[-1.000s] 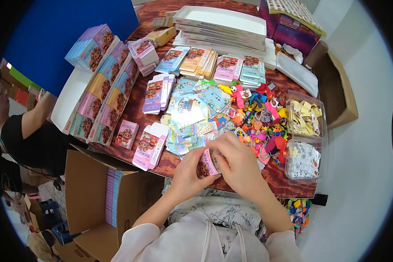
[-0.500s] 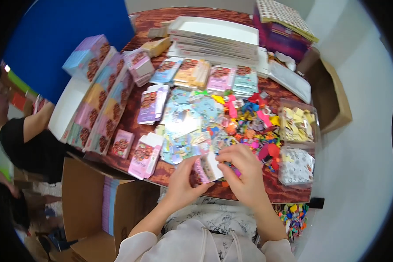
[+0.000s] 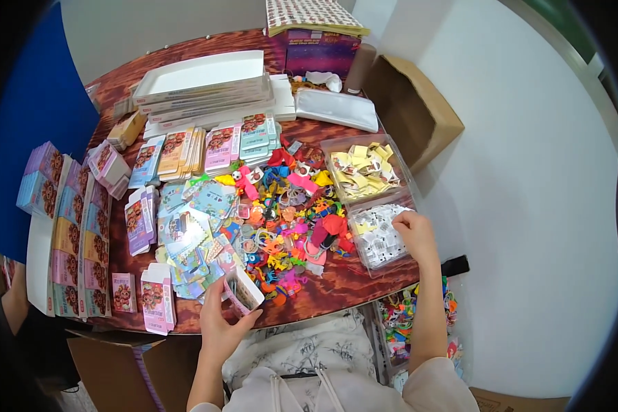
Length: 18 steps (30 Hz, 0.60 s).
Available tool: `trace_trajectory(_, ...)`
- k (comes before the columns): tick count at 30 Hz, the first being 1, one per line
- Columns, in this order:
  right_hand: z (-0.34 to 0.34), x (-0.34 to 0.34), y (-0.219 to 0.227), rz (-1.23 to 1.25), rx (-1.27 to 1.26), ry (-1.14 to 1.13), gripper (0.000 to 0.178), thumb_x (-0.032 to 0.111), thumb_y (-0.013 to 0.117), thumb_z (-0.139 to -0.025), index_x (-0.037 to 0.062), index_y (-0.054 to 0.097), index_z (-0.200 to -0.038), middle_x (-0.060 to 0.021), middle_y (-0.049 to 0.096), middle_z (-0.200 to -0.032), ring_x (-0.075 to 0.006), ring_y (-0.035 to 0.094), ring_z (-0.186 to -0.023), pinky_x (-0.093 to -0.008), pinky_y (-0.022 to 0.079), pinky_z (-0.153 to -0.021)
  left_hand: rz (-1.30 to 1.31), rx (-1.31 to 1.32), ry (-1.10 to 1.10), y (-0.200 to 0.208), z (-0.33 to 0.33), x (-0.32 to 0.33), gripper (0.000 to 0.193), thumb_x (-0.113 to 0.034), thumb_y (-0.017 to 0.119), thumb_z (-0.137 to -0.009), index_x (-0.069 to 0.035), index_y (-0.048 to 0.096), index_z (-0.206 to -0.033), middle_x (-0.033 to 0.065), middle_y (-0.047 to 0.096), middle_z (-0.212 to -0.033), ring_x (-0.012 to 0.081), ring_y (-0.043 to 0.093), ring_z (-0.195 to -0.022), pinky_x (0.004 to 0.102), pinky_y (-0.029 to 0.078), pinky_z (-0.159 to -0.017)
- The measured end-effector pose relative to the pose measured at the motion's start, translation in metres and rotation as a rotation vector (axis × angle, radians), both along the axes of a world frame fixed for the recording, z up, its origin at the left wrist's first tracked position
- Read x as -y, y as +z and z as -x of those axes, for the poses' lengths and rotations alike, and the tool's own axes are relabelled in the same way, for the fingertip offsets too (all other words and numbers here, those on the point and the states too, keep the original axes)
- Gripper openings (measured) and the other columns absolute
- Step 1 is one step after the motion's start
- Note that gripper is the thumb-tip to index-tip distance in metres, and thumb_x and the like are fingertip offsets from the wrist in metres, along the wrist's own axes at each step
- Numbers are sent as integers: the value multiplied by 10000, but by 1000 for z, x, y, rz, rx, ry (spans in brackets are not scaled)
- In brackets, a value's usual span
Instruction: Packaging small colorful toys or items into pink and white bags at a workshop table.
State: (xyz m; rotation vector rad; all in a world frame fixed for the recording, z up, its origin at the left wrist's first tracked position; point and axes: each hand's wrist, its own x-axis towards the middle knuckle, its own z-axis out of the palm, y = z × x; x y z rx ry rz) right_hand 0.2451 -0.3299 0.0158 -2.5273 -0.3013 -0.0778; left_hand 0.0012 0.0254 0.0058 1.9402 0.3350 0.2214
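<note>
At the near table edge my left hand (image 3: 220, 325) grips a small open pink carton (image 3: 247, 288), its opening tilted up and something pale lying inside. Over to the right, my right hand (image 3: 417, 237) is above the edge of a transparent plastic tray of small white-and-black packets (image 3: 379, 237). Its fingers are curled together, and what is between them, if anything, is hidden. Just beyond, another compartment is full of yellow packets (image 3: 364, 169). Between the hands spreads a heap of small colourful plastic toys (image 3: 292, 223), with shiny sticker sheets (image 3: 185, 233) at its left.
Flattened cartons (image 3: 174, 152) are stacked in several colours behind the heap. Filled display trays (image 3: 67, 233) stand at the left, white trays (image 3: 199, 74) at the back. An open cardboard box (image 3: 419, 113) sits back right. More toys (image 3: 405, 319) lie below the table edge.
My right hand has left the pink carton and moved right to the tray of white packets. My left hand still holds the carton, its opening now turned upward. The view has swung right.
</note>
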Motion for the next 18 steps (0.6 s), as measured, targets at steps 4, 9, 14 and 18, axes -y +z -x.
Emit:
trace_trajectory(4,-10,0,-10,-81,-118,72,105,80,676,-852,-16,696,-889,-126,691,-832,-228,658,-757,-341,507,-694,73,-59,28,10,-5,12,839,-54,860,-700,7,451,-1430,131,545,-1321,233,583,-1178,371,572,-914)
trace_trajectory(9,-20,-22,-15,-60,-53,188,112,105,679,-840,14,707,-897,-113,648,-840,-272,654,-823,-358,506,-745,-18,-36,42,8,-7,14,852,-113,881,-662,3,490,-1411,136,596,-1290,246,576,-1190,379,484,-993)
trace_trajectory(14,-3,-41,-10,88,-37,373,151,105,712,-816,64,738,-959,-104,622,-969,-285,625,-964,-376,509,-832,-105,-22,-41,0,-3,5,897,-143,897,-703,30,429,-1448,189,537,-1351,297,572,-1236,394,507,-999)
trace_trajectory(18,8,-55,-10,141,137,365,246,102,734,-789,108,746,-1034,-97,604,-1066,-307,587,-1061,-399,506,-908,-134,-25,-46,1,-2,5,905,-147,899,-697,32,428,-1449,190,538,-1350,292,574,-1234,397,505,-1000)
